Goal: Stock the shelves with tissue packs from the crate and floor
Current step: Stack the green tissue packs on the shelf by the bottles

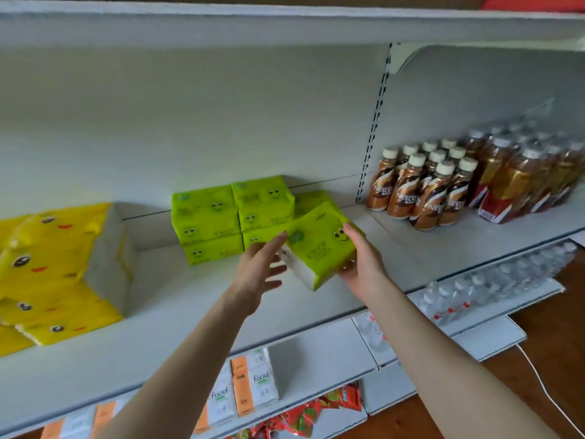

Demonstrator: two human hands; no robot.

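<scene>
- So one green tissue pack (323, 245) is in the air over the white shelf (196, 312), tilted, just in front of and to the right of the green stack (232, 217). Not set down yet.
- The right hand (361, 258) has it by its right end, thumb on top and the other fingers curled underneath, so that's a real grip.
- The left hand (261, 267) is at the pack's left end with fingers spread loose. The fingertips touch or nearly touch it; can't tell if it's taking any weight.
- Done so far, as far as I can see: the green stack sits against the back wall, a few packs high and about two wide, with another green pack peeking out behind the held one.
- Yellow tissue packs (50, 267) are piled at the left end of the same shelf, well apart from the green ones.
- Loads of bare shelf between the piles and in front, so I'd guess stocking is somewhere mid-way.
- The crate and floor supply aren't in view, so no idea how many are left.
- Coffee bottles (424, 188) sit to the right.
</scene>
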